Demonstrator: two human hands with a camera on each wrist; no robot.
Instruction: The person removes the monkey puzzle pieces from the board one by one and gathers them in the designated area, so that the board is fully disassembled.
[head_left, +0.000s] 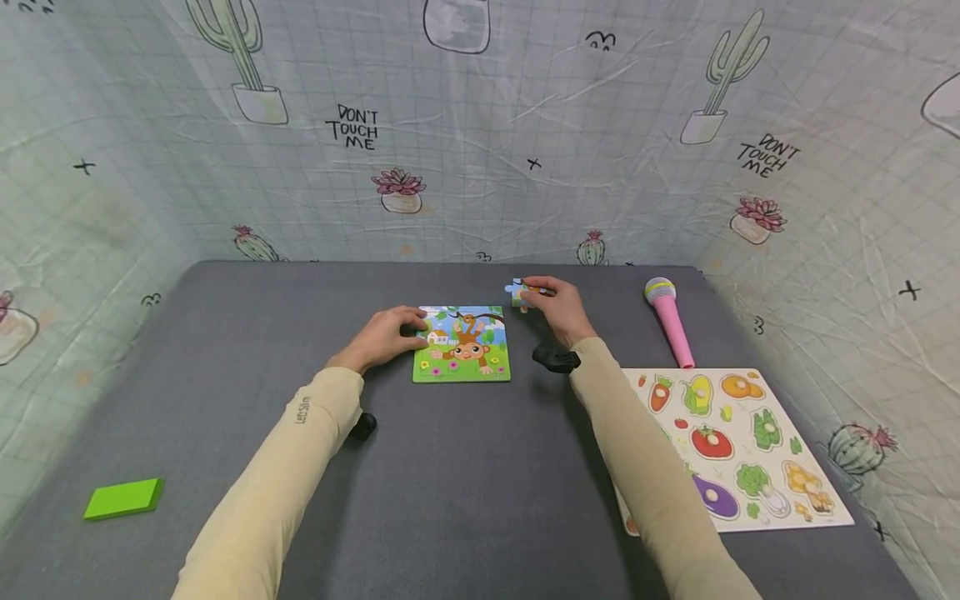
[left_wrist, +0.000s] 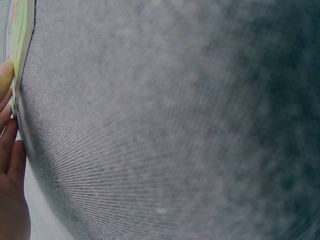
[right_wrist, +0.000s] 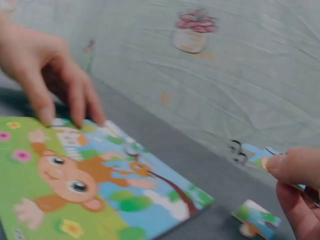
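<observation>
Back-center of the gray tbl (head_left: 457, 467): 1 monkey board (head_left: 467, 350), flat. L hand (head_left: 384, 335) on its L edge, fingers apart, tips touching. R hand (head_left: 562, 312) just R of the board, thumb + fingers pinching 1 puzzle pc (head_left: 516, 292). 1 loose pc (right_wrist: 257, 219) on tbl near R hand, per R wrist view. Total 2 pcs visible. Around: 1 pink mic (head_left: 671, 323) R rear, 1 veg board (head_left: 732, 468) R front, 1 green block (head_left: 123, 499) L front. Blocking: R sleeve (head_left: 652, 462) covers part of veg board's L side; R hand hides part of held pc. Printed curtain (head_left: 480, 108) behind + both sides. 2 wrist cams (head_left: 556, 358), 1 per wrist.
</observation>
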